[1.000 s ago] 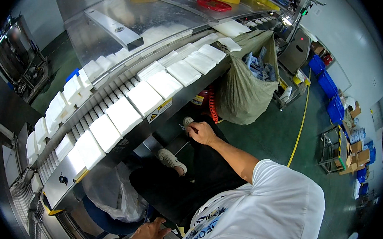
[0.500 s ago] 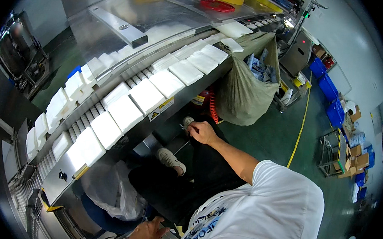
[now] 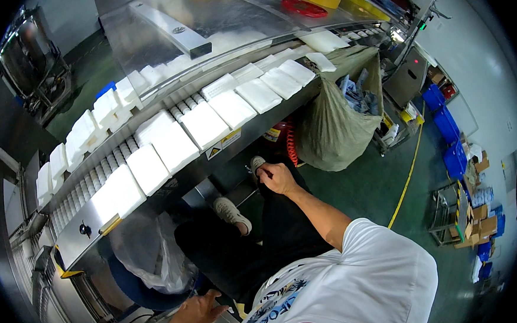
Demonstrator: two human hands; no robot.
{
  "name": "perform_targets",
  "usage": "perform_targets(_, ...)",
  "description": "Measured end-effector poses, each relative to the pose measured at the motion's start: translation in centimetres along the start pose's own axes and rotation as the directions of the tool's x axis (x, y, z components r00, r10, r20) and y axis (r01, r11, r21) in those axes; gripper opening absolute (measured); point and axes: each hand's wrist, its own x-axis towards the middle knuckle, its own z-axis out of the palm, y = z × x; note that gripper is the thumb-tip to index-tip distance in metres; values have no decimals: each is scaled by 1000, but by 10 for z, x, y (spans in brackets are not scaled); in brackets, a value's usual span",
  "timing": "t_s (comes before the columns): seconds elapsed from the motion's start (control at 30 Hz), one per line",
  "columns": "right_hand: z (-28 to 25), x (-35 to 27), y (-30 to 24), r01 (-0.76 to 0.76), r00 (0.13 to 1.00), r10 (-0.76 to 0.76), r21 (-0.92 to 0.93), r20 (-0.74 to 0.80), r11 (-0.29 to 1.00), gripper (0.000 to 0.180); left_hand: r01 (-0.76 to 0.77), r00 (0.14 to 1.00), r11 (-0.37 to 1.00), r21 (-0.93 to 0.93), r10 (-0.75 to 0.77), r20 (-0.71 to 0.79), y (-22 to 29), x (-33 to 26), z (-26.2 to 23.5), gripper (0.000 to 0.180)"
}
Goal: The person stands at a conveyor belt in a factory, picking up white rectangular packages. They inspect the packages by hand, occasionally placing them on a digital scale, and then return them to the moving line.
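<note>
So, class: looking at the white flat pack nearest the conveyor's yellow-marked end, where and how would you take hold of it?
Grip the white flat pack by its two long edges, coming from above on the worker's side. It lies flat on the rollers with its top face clear, and the neighbouring pack crowds one side, so probably pinch across its width.

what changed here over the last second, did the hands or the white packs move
The white packs on the roller conveyor sit a little further toward the lower left end. The right hand stays at the light shoe on the raised foot, and the left hand stays low by the seat. Nothing was picked up or let go. The sack is unmoved.
</note>
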Motion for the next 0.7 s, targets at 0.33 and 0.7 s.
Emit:
perform_targets(0.33,-2,1,-4,-35,999,35,22,25,999,27,-201,961,979,29,203,-187,-25,6,21,55)
perform_targets(0.7,-3,0,-7,-40,999,40,19,21,999,27,-166,977,986,-30,160,-142,-25,7,18,55)
